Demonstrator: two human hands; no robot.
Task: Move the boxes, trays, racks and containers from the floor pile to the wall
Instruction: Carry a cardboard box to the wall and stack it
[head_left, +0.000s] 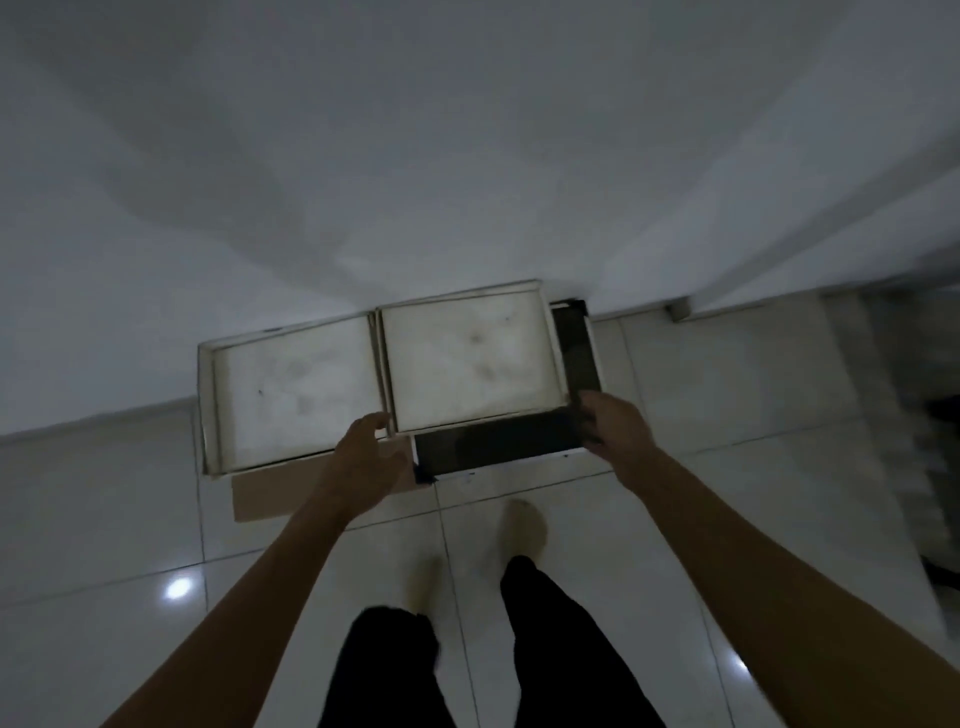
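White and shallow, the two trays stand side by side just beyond the fingertips. The left white tray (293, 389) and the right white tray (470, 358) both have their far rims close against the wall (467, 156). The right one rests on top of a dark tray (498, 441), whose front and right-hand edges stick out past it toward the fingers.

The right hand (615, 428) is at the dark tray's near right corner with its fingers (592, 431) curled round that edge, gripping it. The left hand (363, 457) hangs loose and holds nothing, its thumb just short of the seam between the two white trays (the picture is too blurred to say whether it touches the rim). A sheet of brown cardboard (270, 493) pokes out from under the left white tray, to the left of that hand, on the tiled floor (727, 364).

The step looks like settling this stack against the wall. To do it well:

- Push from the dark tray, since it carries the other, and not from the white one on top.
- Bring the free fingers to the dark tray's near left corner, so both corners go in together and the stack does not swing.
- Keep the push low and level, or the upper tray may slide off its base.
- Draw the fingers out sideways only after the far edge meets the wall.
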